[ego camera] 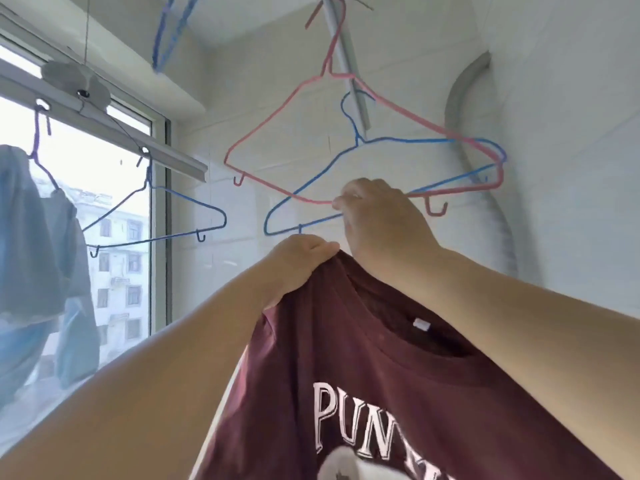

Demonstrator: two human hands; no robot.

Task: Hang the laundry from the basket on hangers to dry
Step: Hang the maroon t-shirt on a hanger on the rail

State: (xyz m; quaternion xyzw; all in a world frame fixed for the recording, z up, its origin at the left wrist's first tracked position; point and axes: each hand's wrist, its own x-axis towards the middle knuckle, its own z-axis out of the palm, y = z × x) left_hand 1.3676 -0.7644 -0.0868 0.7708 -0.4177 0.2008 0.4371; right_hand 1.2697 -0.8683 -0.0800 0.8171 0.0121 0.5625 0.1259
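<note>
A person's left hand (298, 261) bunches the shoulder of a soft maroon T-shirt (363, 358), raised beneath thin wire hangers. The right hand (377, 216) has its fingers (346, 201) curled around the bottom bar of the blue hanger (356, 140), which overlaps a pink hanger (277, 116). The shirt's white lettering is cut off by the frame edge.

Bright daylight from the left, soft and slightly smeared.

The window (104, 209) is the light source and is blown out to near white, so the buildings outside look pale and hazy. The tiled wall (571, 133) is evenly lit with only faint shadows. Wide-angle distortion bends the window frame and the pipe (464, 109) on the wall. The blue hanger (173, 32) at the top edge is motion-blurred, and the shirt (398, 393) print softens towards the bottom edge.
</note>
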